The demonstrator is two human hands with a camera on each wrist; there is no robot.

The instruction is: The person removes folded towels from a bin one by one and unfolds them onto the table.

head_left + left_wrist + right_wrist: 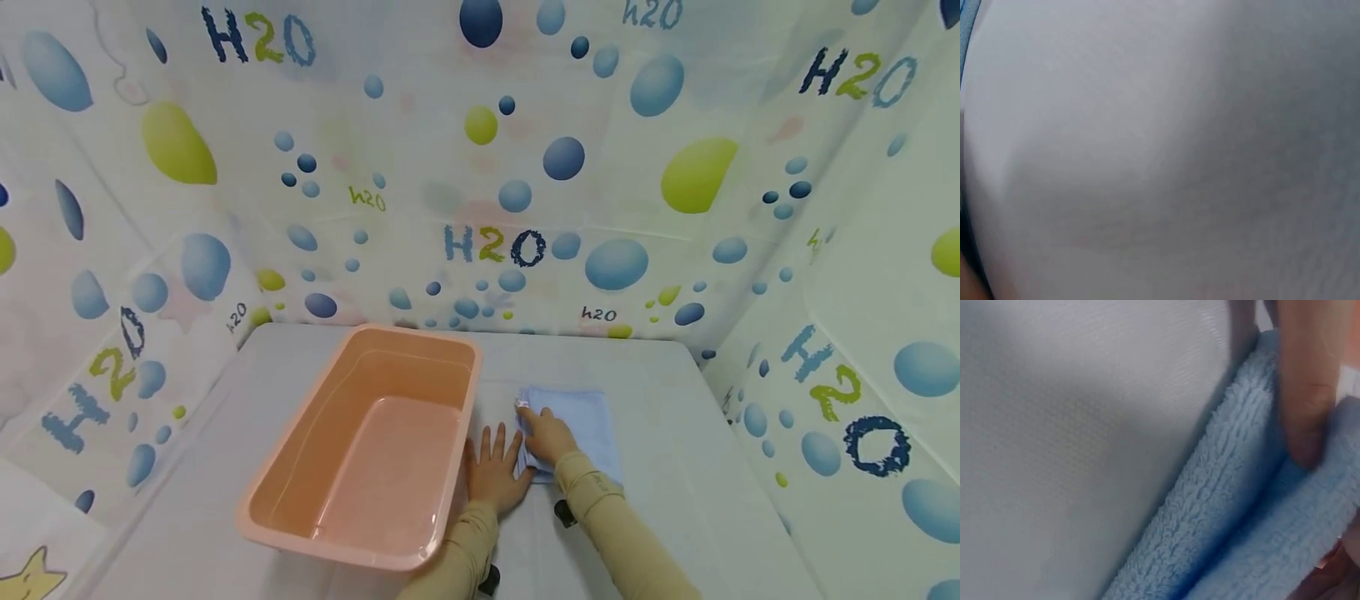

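Note:
A light blue terry towel (588, 417), folded into layers, lies on the table to the right of the basin. My right hand (550, 437) is over its left side and pinches a layer near the edge by a small white tag. In the right wrist view one finger (1310, 394) reaches into the fold between two thick layers of the towel (1210, 481). My left hand (495, 477) rests flat with fingers spread, between the basin and the towel's left edge. The left wrist view holds mostly blurred pale surface, with a sliver of blue at its upper left edge.
A large peach plastic basin (390, 475) stands on the left of the table, its right wall close beside my left hand. The table has a pale grey cover (690, 467). Printed curtains (420, 142) with coloured drops surround it at the back and sides.

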